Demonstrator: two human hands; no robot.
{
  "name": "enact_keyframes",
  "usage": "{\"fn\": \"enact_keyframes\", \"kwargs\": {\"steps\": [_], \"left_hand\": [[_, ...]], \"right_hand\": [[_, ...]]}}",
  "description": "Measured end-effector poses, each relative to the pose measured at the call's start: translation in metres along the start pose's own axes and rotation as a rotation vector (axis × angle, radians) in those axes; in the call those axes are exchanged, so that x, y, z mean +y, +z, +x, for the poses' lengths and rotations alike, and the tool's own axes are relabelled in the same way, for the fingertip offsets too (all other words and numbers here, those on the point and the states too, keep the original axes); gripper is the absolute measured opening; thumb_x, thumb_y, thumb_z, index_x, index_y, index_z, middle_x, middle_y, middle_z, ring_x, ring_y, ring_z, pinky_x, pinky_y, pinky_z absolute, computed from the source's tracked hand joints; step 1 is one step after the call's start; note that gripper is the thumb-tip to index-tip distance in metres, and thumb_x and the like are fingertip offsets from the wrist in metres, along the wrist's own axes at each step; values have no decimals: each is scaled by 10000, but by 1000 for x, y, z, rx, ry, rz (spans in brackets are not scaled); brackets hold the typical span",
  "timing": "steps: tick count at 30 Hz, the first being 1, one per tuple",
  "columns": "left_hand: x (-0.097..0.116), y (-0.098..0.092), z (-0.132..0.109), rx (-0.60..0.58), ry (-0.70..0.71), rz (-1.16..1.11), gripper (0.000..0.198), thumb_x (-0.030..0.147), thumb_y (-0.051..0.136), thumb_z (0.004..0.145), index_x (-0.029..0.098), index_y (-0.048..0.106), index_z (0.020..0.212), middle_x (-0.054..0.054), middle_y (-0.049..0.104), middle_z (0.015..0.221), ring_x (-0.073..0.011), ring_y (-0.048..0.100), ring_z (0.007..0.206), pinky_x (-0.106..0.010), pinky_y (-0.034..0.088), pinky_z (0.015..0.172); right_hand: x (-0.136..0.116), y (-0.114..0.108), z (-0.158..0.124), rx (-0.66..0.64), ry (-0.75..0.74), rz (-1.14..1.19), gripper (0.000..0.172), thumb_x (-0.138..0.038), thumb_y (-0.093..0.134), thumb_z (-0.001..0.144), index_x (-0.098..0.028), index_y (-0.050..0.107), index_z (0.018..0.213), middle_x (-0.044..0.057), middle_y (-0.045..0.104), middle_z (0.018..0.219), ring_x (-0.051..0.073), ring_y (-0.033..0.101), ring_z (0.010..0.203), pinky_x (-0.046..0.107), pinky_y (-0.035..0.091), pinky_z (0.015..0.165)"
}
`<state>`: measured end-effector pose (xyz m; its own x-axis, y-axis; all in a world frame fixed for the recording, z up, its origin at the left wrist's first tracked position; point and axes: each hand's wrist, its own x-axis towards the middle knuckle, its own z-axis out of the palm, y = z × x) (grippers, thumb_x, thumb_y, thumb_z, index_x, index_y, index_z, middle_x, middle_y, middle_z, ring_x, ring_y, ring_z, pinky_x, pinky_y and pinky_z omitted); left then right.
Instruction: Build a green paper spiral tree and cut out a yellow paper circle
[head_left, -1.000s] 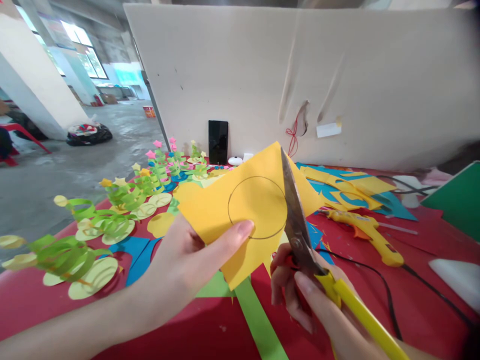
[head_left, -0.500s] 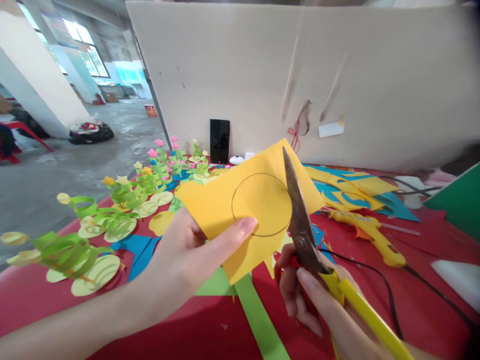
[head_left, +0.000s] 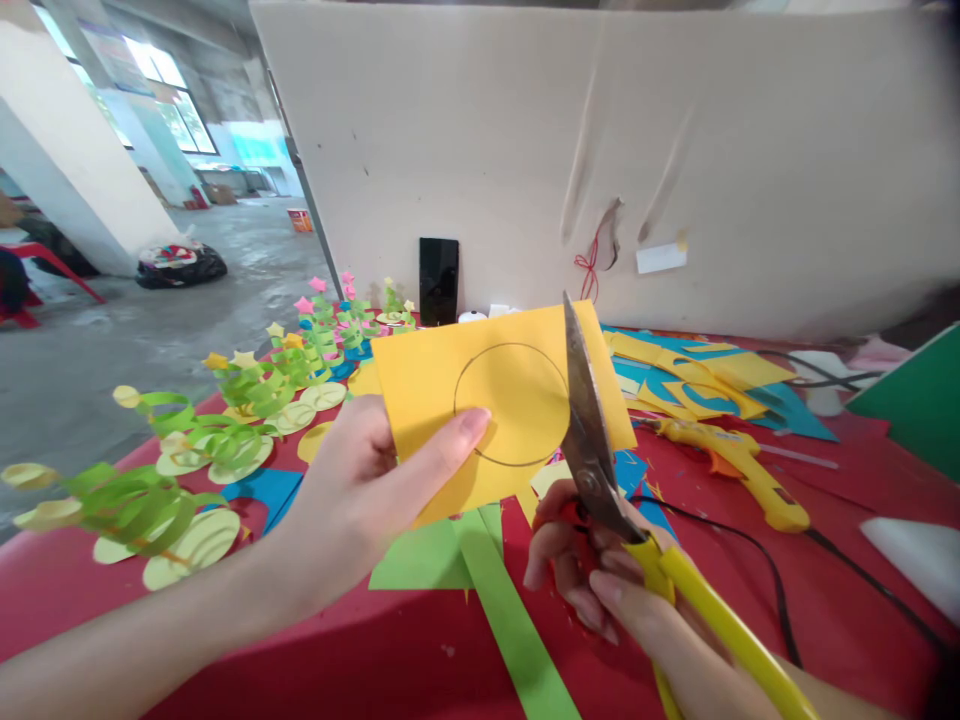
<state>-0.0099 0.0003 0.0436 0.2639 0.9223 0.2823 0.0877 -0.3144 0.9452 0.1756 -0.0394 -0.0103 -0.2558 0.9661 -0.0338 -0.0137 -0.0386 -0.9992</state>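
Note:
A yellow sheet of paper (head_left: 510, 400) with a drawn circle hangs above the table, pinched at its lower left by my left hand (head_left: 375, 490), thumb on top. My right hand (head_left: 622, 600) is wrapped round the yellow and red handles of the scissors (head_left: 592, 430). Their blades point up and lie across the sheet just right of the circle. Whether the blades have cut into the paper cannot be made out. Green paper strips (head_left: 495, 600) lie beneath on the red table (head_left: 315, 650).
Green spiral paper decorations (head_left: 142, 510) line the left side. At the right lie a yellow glue gun (head_left: 742, 460) with a black cord and yellow paper scraps (head_left: 705, 375). A black phone (head_left: 439, 280) leans on the white panel (head_left: 480, 130) behind.
The yellow sheet has turned clockwise, its top edge now nearly level, and shifted slightly left. My right hand and the scissors have moved a little left and down.

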Motion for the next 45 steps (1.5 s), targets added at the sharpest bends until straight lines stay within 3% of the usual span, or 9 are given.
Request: {"fn": "enact_keyframes", "kwargs": {"steps": [6,13,24,30,37,45], "left_hand": [[-3,3,0,-2,-2,-6,236,309,519,837,214,562,626,73,494,485,-47,427,346,-128,395,326],[-5,6,-1,11,60,-34,110,230,531,834,269,619,779,86,554,597,-35,473,431,-94,450,393],[-6,5,-3,23,29,-36,106,219,548,823,277,630,785,90,574,614,-38,491,451,-100,478,432],[-6,6,-3,26,21,-49,109,235,566,811,298,652,787,84,592,597,-54,490,437,-109,464,373],[-4,6,-5,-17,-28,-150,131,223,554,824,277,636,737,94,535,577,-26,454,435,-88,467,426],[0,2,-3,-29,-97,-168,187,276,564,808,239,646,644,61,559,500,-50,472,374,-106,372,319]], "right_hand": [[3,-3,-1,0,-6,18,212,-299,410,832,-241,497,1018,37,528,771,108,398,505,269,364,498],[-5,2,2,-8,8,40,186,-260,382,810,-228,514,937,22,524,704,99,390,484,247,340,472],[-13,8,4,67,10,-5,169,-213,390,748,-217,507,870,-16,509,548,103,380,475,227,307,456],[-12,7,1,64,7,-39,153,-248,415,757,-219,516,869,-13,516,564,102,388,486,222,299,441],[-14,6,1,52,-14,-50,151,-237,377,788,-220,505,866,-19,494,546,91,372,465,211,299,435],[-10,4,3,60,5,-109,185,-186,411,728,-228,514,876,-27,483,519,126,480,519,247,370,525]]}}
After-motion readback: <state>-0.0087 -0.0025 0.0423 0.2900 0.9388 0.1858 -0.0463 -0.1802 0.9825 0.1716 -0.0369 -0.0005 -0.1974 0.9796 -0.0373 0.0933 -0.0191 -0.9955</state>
